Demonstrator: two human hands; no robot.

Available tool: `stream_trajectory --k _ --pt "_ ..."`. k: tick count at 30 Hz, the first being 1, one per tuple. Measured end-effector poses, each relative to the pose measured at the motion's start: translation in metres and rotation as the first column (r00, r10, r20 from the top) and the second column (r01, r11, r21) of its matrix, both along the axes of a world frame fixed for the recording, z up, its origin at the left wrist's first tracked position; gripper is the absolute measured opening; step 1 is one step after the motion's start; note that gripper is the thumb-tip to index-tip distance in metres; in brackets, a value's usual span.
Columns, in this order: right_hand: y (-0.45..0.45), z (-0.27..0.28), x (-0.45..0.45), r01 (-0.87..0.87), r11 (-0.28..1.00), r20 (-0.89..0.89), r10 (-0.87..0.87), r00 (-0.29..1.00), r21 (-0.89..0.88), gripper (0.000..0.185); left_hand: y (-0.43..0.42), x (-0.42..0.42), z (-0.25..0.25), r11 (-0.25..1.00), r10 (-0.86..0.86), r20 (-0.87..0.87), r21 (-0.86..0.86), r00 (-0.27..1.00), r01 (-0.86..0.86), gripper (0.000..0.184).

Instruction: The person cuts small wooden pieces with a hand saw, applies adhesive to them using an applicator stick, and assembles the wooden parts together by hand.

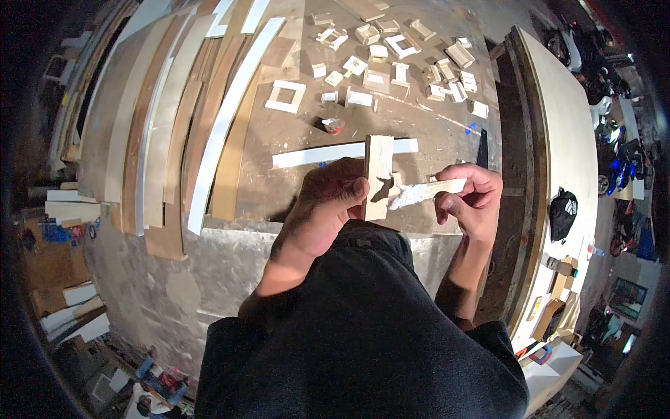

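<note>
My left hand [322,206] is closed around a small wooden piece [378,164], held upright in front of my body. Its thumb presses on the near face. Between the fingers of my right hand [478,199] is a thin wooden stick [447,187], its left end coated in thick white paste that looks like glue. That coated end meets or nearly touches the right side of the wooden piece; exact contact is unclear. Behind both hands a white strip [300,157] lies on the work surface, partly hidden by the piece. Beyond it sits a small red-and-white container [331,126].
Small wooden frames and blocks [377,80] lie scattered at the far side. Long boards [164,126] are laid side by side on the left. To the right stands a long pale-topped bench [562,126] bearing a black bag [564,213] and boxes.
</note>
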State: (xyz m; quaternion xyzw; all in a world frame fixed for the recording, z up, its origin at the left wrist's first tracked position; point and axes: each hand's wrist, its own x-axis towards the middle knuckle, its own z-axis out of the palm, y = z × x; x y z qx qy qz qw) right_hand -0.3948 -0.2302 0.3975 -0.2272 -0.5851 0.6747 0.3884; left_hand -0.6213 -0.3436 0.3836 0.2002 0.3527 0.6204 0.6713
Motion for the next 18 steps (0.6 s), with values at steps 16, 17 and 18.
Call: stream_trajectory --k 16,17,18 --pt "-0.004 -0.008 0.014 -0.136 0.991 0.089 0.134 0.987 0.015 0.022 0.004 0.001 0.002 1.000 -0.006 0.026 -0.011 1.000 0.007 0.037" --pt "-0.004 -0.009 0.014 -0.136 0.991 0.089 0.134 0.987 0.014 0.022 0.004 0.001 0.003 1.000 -0.021 0.046 -0.005 0.999 0.022 0.037" --pt "-0.005 -0.007 0.014 -0.121 0.993 0.089 0.122 0.989 -0.014 0.022 0.005 0.001 0.003 1.000 -0.022 0.047 -0.006 0.999 0.022 0.037"
